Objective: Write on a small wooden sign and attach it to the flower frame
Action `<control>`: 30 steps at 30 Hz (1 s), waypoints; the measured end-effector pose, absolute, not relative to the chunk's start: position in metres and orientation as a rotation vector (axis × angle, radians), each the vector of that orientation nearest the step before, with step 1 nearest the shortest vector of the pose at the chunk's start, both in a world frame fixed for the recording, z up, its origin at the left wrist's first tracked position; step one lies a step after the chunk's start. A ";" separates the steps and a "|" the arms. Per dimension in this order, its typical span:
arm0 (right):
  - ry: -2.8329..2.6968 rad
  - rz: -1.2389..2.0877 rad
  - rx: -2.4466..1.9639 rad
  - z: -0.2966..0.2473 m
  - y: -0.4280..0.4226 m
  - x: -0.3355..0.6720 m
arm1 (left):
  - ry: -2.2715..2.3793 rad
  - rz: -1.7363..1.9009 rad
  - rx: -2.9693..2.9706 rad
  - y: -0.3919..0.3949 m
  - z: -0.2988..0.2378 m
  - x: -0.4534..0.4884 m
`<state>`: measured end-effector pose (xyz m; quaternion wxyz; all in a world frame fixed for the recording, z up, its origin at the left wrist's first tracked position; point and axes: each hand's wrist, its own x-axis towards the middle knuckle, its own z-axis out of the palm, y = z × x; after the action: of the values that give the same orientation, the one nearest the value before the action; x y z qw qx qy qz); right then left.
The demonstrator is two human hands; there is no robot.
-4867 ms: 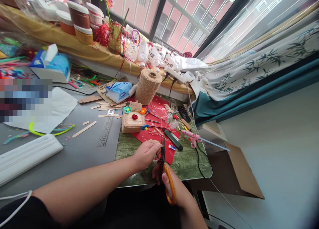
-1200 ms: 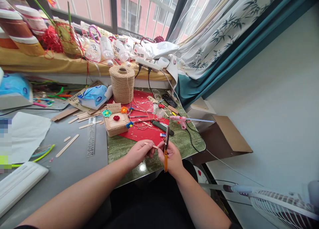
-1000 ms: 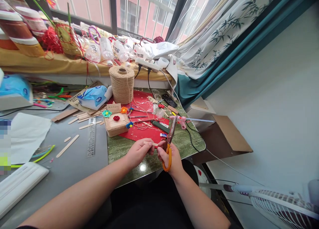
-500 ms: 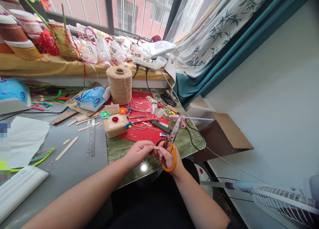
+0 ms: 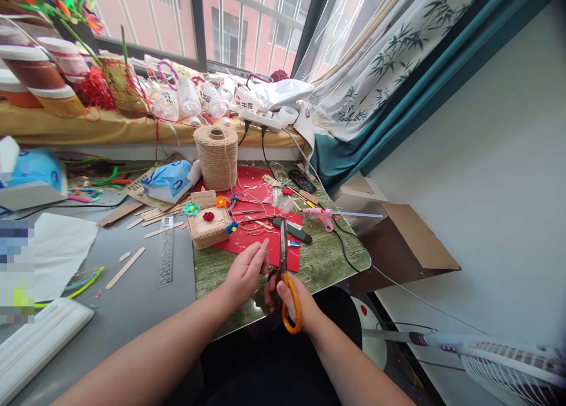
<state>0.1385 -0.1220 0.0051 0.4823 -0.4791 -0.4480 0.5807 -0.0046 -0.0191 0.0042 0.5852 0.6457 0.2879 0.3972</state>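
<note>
My left hand [image 5: 244, 270] pinches a short piece of wooden craft stick [image 5: 265, 244], its end poking up past the fingers. Just to the right, my right hand [image 5: 292, 300] is closed on scissors [image 5: 283, 250] with orange handles, blades pointing up and away. The blades look closed or nearly so, apart from the stick. Behind the hands sits a twine-wrapped box [image 5: 210, 232] decorated with small crocheted flowers. A red sheet [image 5: 247, 241] lies under several tools, among them a dark green utility knife [image 5: 292, 231].
A big twine spool [image 5: 216, 158] stands behind the box. To the right lies a pink glue gun [image 5: 325, 217] with its cord. Leftward are a clear ruler [image 5: 166, 256], loose craft sticks [image 5: 126, 268] and a white keyboard [image 5: 44, 341]. A fan [image 5: 504, 365] stands at lower right.
My hands have moved apart. The scissors swung from leaning right to nearly upright and shifted left and down. The stick piece turned from lying level between both hands to pointing up in my left.
</note>
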 end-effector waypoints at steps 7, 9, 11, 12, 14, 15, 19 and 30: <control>-1.341 1.280 -1.244 0.004 -0.127 0.129 | 0.725 0.991 1.541 -0.022 0.003 -0.008; -1.348 1.236 -1.253 0.005 -0.126 0.128 | 0.734 1.003 1.567 -0.022 0.004 -0.010; -1.382 1.189 -1.283 0.006 -0.125 0.126 | 0.738 1.005 1.604 -0.020 0.006 -0.011; -1.402 1.173 -1.300 0.007 -0.125 0.125 | 0.736 1.006 1.628 -0.019 0.007 -0.011; -1.430 1.155 -1.321 0.009 -0.124 0.124 | 0.724 1.008 1.679 -0.017 0.009 -0.012; -1.434 1.154 -1.321 0.010 -0.124 0.124 | 0.714 1.009 1.703 -0.016 0.009 -0.013; -1.371 1.162 -1.275 0.012 -0.124 0.121 | 0.666 0.991 1.770 -0.014 0.006 -0.014; -1.440 1.136 -1.308 0.013 -0.123 0.124 | 0.639 0.961 1.750 -0.015 0.007 -0.015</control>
<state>0.1243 -0.1230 0.0128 0.4302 -0.5242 -0.5771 0.4551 -0.0152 -0.0155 0.0072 0.4994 0.7232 0.2641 0.3972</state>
